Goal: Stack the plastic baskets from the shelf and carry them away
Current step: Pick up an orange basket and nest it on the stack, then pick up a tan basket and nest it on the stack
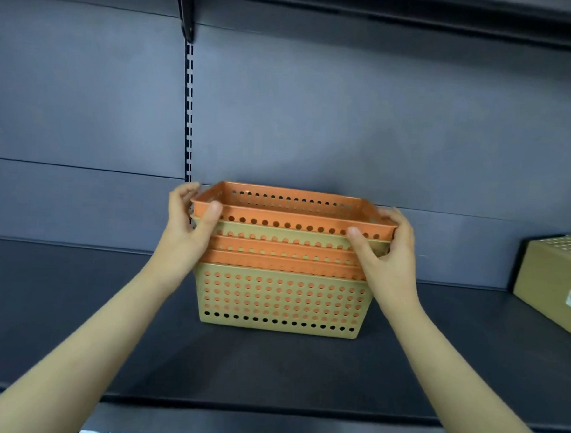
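Note:
A nested stack of perforated plastic baskets (281, 299) stands on the dark shelf (74, 304), orange and tan ones alternating, with a tan basket outermost at the bottom. The top orange basket (294, 213) sits highest in the stack. My left hand (191, 221) grips its left end, thumb on the front rim and fingers curled round the side. My right hand (385, 251) grips the right end the same way, thumb on the front rim.
A tan cardboard box (555, 283) with a perforated top and a white label lies at the shelf's right end. A slotted upright rail (188, 112) runs up the grey back panel. Another shelf hangs overhead. Colourful goods show below the front edge.

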`<action>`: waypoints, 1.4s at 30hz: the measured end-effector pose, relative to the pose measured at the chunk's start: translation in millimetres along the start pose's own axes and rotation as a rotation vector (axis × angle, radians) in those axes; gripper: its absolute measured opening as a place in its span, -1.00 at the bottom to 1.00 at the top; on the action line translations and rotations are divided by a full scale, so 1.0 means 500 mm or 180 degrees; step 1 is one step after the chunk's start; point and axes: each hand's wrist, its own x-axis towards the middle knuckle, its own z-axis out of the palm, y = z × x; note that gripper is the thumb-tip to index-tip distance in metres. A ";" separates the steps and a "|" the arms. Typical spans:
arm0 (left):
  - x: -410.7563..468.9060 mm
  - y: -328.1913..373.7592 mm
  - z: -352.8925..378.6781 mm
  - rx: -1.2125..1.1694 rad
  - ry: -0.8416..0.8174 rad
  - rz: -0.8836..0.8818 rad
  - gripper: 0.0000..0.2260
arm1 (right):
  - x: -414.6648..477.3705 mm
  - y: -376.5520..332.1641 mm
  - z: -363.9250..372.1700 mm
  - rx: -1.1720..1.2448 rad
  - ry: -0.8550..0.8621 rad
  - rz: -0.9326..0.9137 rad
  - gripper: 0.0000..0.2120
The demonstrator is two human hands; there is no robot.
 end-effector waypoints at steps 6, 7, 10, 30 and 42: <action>-0.007 -0.017 0.023 -0.0193 0.0144 0.0177 -0.62 | -0.007 0.025 0.002 0.0260 -0.0107 0.0039 -0.32; -0.008 -0.021 0.024 -0.0178 0.0177 0.0222 -0.61 | -0.007 0.025 0.003 0.0278 -0.0104 0.0029 -0.31; -0.012 -0.026 0.032 -0.0171 0.0289 0.0264 -0.64 | -0.008 0.027 0.004 0.0316 -0.0103 0.0053 -0.34; -0.086 0.060 0.404 -0.0281 0.0069 0.0393 -0.54 | 0.072 0.113 -0.396 -0.0504 -0.0310 0.0452 -0.55; -0.205 0.091 0.636 0.0300 0.1042 0.0064 -0.30 | 0.140 0.226 -0.618 -0.0996 -0.0601 0.0049 -0.32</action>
